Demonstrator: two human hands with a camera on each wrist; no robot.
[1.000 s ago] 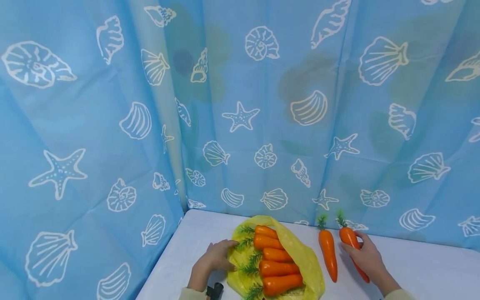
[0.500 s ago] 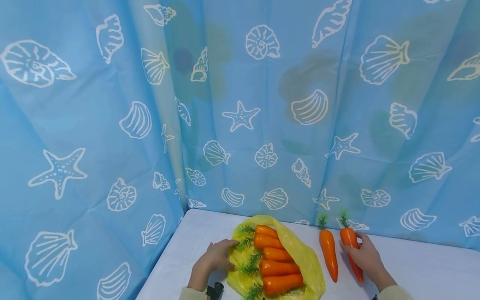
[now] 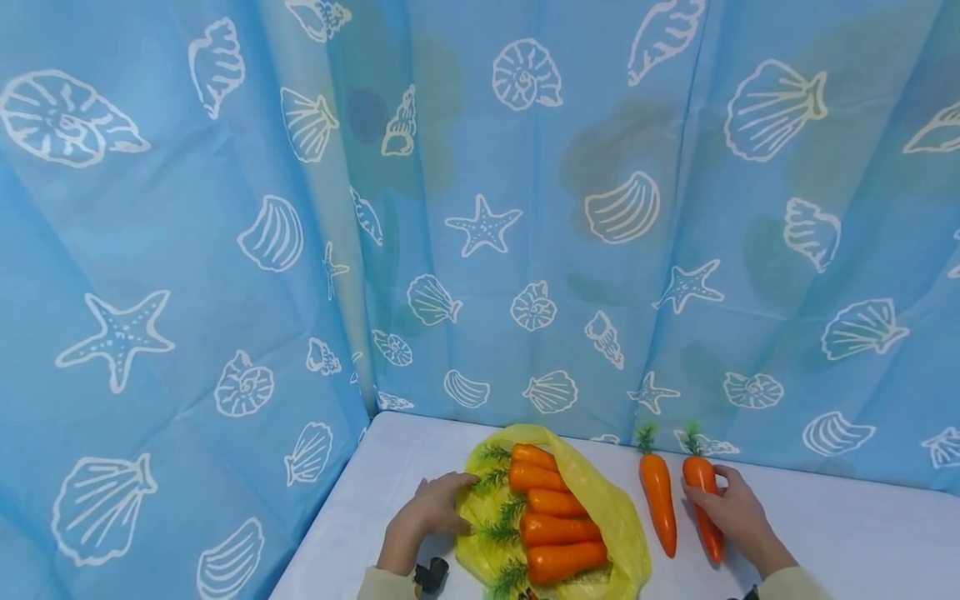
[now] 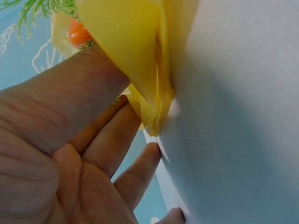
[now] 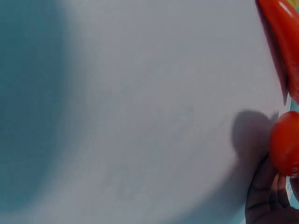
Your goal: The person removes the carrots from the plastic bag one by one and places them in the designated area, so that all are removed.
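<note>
My left hand (image 3: 433, 507) is at the left edge of a yellow plastic bag (image 3: 628, 533). In the left wrist view, thumb and fingers pinch the bag's folded edge (image 4: 135, 42), which hides their tips. Several toy carrots (image 3: 558, 530) with green tops lie side by side in the bag, tops to the left. Over on the right, my right hand (image 3: 742, 510) holds a carrot (image 3: 699, 475) between thumb and fingers, its tip towards me. A second loose carrot (image 3: 658, 504) lies between it and the bag. The right wrist view catches only the held carrot's rounded end (image 5: 285, 142).
A white-covered table (image 3: 847, 533) runs up to a blue curtain (image 3: 480, 150) with white shell prints behind and to the left. Dark wrist camera parts (image 3: 431, 575) show beside the left wrist. Table surface extends to the right of my right hand.
The carrot in my right hand has turned: its leafy top has swung right and its tip left, nearer parallel to the loose carrot. My left hand keeps its place on the bag.
</note>
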